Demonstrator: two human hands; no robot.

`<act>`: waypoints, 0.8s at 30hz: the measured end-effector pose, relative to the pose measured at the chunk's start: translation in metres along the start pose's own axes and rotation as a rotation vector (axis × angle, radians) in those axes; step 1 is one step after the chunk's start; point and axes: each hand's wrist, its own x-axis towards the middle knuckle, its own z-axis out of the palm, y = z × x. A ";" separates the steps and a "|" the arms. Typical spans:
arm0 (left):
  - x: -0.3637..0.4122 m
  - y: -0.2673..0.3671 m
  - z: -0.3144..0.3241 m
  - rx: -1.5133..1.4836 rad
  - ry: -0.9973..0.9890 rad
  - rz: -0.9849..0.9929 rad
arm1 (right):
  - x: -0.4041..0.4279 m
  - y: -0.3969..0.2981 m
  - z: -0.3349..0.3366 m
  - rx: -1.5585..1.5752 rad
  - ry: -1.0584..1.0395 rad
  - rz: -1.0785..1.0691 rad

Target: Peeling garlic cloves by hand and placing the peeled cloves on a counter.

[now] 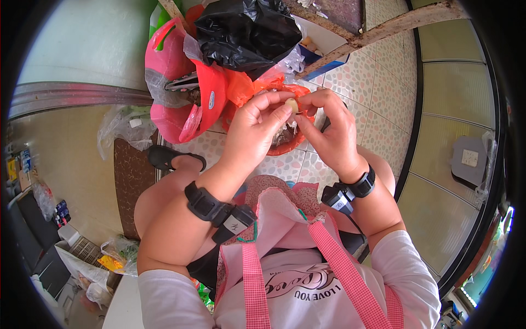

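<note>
A small, pale, rounded piece that looks like a garlic clove [291, 105] is pinched between the thumb and forefinger of my left hand [257, 123]. My right hand [333, 127] meets it from the other side, its thumb and forefinger at the clove's edge. A small dark bit shows by the right fingertips. Right below both hands stands a round waste bin [283, 151] with an orange-red plastic liner [242, 88]. Papery pale scraps [283, 133] lie inside it, partly hidden by my hands.
A red and pink bag [172, 119] stands left of the bin, with a black plastic bag [246, 35] beyond. At upper right, a worn frame [394, 28] stands over a blue-and-white box [328, 68] holding rounded pale things [312, 46]. My foot in a black shoe [161, 157] rests at left.
</note>
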 end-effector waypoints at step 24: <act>-0.002 0.002 0.000 -0.027 0.035 -0.031 | 0.001 0.008 0.000 -0.162 0.023 -0.214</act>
